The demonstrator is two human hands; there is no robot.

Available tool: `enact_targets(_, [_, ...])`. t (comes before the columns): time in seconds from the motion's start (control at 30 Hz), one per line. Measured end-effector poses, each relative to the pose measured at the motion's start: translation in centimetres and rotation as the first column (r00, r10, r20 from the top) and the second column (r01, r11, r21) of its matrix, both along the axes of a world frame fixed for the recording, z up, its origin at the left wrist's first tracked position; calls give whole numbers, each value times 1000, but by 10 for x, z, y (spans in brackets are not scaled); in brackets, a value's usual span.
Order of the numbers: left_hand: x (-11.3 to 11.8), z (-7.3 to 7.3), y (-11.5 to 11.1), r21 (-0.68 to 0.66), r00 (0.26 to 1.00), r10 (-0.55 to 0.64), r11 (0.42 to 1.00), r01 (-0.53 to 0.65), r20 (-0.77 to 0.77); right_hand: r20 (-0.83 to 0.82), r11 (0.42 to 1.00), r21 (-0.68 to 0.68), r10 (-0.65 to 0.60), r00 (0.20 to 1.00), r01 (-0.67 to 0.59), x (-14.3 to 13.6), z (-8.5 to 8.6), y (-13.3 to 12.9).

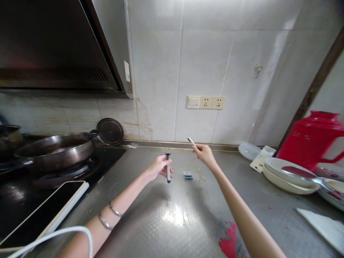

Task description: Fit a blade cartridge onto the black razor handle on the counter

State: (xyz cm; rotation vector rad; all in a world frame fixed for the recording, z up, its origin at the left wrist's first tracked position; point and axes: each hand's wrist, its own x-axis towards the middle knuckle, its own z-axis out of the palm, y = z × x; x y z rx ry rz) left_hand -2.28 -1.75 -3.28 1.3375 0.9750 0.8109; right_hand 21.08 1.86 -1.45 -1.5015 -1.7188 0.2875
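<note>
Upright in my left hand (161, 167) is a grey razor handle (168, 170) with black ends, pinched between thumb and fingers above the metal counter. My right hand (204, 155), raised a little farther back, grips a thin white stick-like piece (191, 142) with a dark tip, pointing up and to the left. Between and below the two hands, a small clear and dark teal item (187, 175) lies on the counter; its details are too small to tell.
A steel pan (57, 152) sits on the stove at left, near a phone (44, 215) with a white cable (64, 229). Stacked plates (285, 179) and a red jug (309, 141) stand at right. Wall sockets (206, 103) are behind.
</note>
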Motion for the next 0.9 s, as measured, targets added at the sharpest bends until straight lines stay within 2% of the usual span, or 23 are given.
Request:
enact_targets(0.17, [-7, 7, 6, 49, 998, 7, 999, -10, 64, 52, 996, -83, -11, 999, 15, -12, 0, -8])
enact_targets(0.3, [-11, 14, 8, 66, 995, 28, 997, -34, 92, 248, 983, -151, -63, 967, 103, -25, -2, -14])
enact_targets(0.4, [-13, 19, 7, 88, 993, 29, 995, -39, 118, 377, 963, -209, -79, 923, 168, -36, -13, -19])
enact_targets(0.53, [-14, 24, 6, 94, 991, 33, 995, -46, 133, 480, 938, -302, -3, 877, 169, -52, -35, -28])
enact_targets(0.7, [-14, 27, 4, 96, 991, 30, 994, -43, 132, 546, 927, -349, 81, 834, 139, -69, -51, -40])
enact_targets(0.9, [-13, 25, 3, 99, 993, 9, 995, -21, 114, 580, 927, -349, 100, 808, 136, -78, -62, -46])
